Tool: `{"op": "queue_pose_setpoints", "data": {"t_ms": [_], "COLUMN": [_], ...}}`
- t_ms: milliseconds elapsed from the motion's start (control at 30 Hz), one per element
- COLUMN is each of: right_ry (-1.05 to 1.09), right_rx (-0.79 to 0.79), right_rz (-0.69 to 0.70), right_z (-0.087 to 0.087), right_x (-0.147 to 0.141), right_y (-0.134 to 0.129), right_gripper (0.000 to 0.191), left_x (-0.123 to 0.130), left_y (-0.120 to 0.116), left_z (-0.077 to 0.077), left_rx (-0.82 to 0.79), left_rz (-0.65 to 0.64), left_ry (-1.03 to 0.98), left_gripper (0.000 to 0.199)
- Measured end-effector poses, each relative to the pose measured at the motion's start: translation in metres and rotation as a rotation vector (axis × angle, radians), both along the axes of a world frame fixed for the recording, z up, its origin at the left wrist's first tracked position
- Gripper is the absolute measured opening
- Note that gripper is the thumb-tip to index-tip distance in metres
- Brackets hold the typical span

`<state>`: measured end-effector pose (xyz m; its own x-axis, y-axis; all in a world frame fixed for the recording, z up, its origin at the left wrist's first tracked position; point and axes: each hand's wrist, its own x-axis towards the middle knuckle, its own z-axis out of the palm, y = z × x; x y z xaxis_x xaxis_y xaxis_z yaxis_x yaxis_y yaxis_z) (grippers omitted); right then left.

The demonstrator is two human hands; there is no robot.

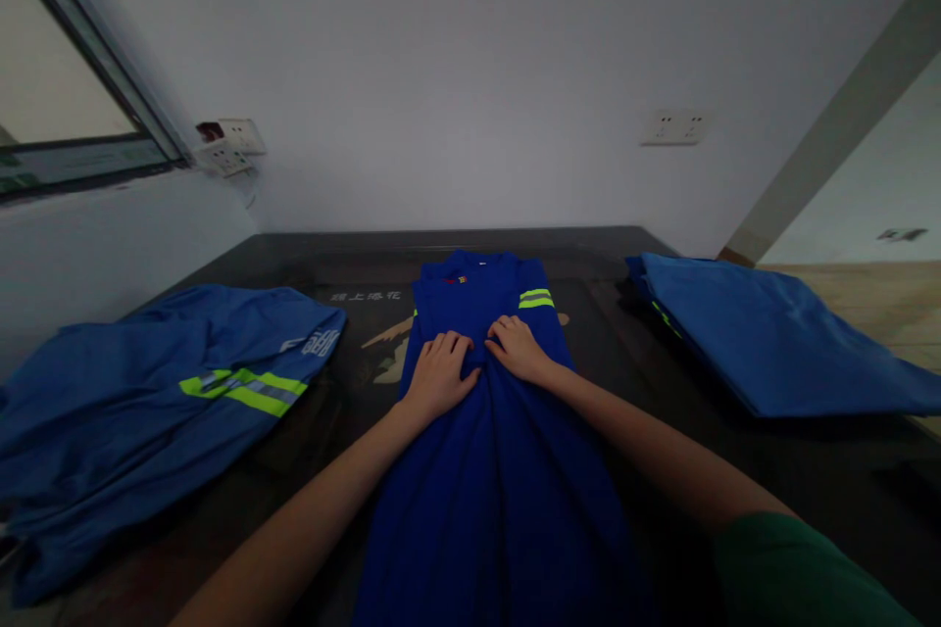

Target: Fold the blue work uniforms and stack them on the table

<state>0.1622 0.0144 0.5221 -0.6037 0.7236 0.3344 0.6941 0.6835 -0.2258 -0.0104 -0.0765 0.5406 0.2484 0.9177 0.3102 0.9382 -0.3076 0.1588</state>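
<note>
The left hand (441, 374) and right hand (517, 348) lie half-curled on a deep-blue garment (489, 500), seemingly pinching it, though the dimness hides how firmly. It lies beneath both, its long axis running from collar at the far end towards the person, neither hand clearly nearer. The matte cloth puckers into long creases, with yellow-green bands. Rumpled blue clothing (139, 411) lies left, a flat, angular folded pile (779, 333) right, on a dark, smooth table (588, 243).

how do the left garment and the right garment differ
The left garment lies loose and rumpled; the right garment lies flat, with straighter edges. The left garment shows broad yellow-green bands and white lettering face up; the right garment shows only a little yellow-green at its near-side edge. Both are blue.
</note>
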Motion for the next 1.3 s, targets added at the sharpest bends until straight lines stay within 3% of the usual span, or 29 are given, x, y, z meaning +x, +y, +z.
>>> {"op": "queue_pose_setpoints", "data": {"t_ms": [400,567,733,867,1067,1300], "right_ry": [-0.128,-0.095,0.035,0.053,-0.233,-0.254], "right_rx": [0.170,0.089,-0.119,-0.152,-0.178,-0.244], "right_rz": [-0.037,-0.046,0.019,0.064,-0.268,-0.502], "right_z": [0.003,0.004,0.004,0.004,0.004,-0.004], "right_x": [-0.007,-0.003,0.007,0.017,0.037,0.048], "right_y": [-0.018,-0.013,0.018,0.050,0.097,0.155], "right_gripper": [0.017,0.017,0.019,0.020,0.051,0.053], "left_x": [0.013,0.019,0.036,0.042,0.040,0.036], "left_y": [-0.004,-0.006,-0.011,-0.015,-0.013,-0.008], "left_z": [-0.004,-0.002,-0.001,-0.004,-0.002,-0.005], "left_rx": [0.001,-0.040,-0.081,-0.088,-0.188,-0.231], "left_rz": [0.027,0.028,0.004,-0.058,-0.110,-0.167], "left_ry": [-0.018,-0.062,-0.191,-0.107,-0.003,-0.028], "left_gripper": [0.035,0.026,0.030,0.047,0.056,0.062]}}
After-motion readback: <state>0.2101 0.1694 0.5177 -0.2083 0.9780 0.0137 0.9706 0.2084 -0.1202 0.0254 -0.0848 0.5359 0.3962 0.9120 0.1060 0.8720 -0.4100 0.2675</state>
